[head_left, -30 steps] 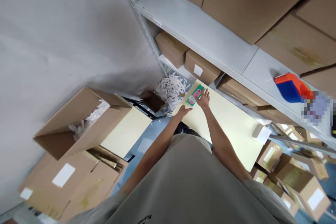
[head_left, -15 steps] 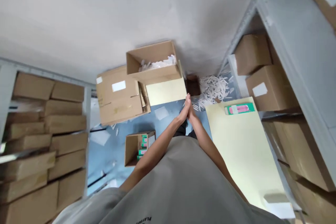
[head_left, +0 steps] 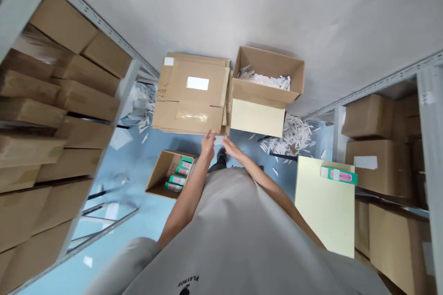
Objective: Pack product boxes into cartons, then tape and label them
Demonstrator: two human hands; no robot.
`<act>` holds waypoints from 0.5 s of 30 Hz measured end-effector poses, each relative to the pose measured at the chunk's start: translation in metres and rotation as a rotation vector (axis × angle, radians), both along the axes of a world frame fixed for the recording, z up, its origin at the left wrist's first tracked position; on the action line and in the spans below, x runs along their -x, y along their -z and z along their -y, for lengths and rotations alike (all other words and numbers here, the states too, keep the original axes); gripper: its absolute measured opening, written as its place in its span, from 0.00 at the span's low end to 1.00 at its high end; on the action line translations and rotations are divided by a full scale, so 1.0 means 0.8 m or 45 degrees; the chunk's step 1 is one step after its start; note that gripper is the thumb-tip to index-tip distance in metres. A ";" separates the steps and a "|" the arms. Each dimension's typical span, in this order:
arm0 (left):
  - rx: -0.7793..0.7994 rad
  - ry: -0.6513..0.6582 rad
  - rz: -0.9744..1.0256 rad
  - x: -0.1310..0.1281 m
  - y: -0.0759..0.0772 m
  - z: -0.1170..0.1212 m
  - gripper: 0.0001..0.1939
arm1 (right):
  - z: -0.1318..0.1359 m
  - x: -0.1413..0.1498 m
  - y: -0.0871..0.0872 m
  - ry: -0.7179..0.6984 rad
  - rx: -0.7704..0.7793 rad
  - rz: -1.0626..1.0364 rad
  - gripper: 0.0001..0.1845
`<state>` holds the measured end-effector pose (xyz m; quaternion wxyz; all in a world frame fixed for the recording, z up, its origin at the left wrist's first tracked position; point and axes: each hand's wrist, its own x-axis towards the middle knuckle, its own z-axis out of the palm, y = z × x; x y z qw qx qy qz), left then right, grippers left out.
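My left hand (head_left: 208, 144) is in the middle of the view, fingers loosely bent and apart, with nothing visible in it. Beside it, my right hand (head_left: 231, 148) has its fingers stretched out and looks bare. A small gap separates the two hands. Just beyond the fingertips lies the front edge of a stack of flattened cardboard boxes (head_left: 194, 94) with a white label on top; whether the fingers touch it I cannot tell. Left of my left forearm stands an open carton (head_left: 155, 173) holding several green-and-pink packages (head_left: 177, 179).
An open cardboard box (head_left: 268, 94) with white paper pieces stands against the wall. White strips (head_left: 296, 136) litter the blue floor. At right, a pale yellow board (head_left: 321, 212) carries one green-and-pink package (head_left: 339, 175). Shelves of cartons (head_left: 72, 87) flank both sides.
My hands, pressed together before, have parted and are now near the flattened cardboard stack. The view has swung left, so the stack and open boxes appear farther right.
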<state>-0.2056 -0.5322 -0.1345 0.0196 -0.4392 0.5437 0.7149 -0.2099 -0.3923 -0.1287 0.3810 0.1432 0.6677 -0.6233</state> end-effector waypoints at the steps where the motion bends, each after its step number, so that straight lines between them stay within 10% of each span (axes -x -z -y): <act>1: 0.058 -0.109 0.034 0.001 0.007 0.033 0.23 | 0.021 0.010 0.008 0.049 -0.078 0.073 0.34; 7: 0.061 -0.292 0.113 0.001 0.021 0.171 0.10 | 0.091 0.068 0.032 0.177 -0.313 0.198 0.13; 15: -0.268 -0.202 0.154 -0.009 0.031 0.204 0.10 | 0.102 0.081 0.006 0.149 -0.431 0.100 0.18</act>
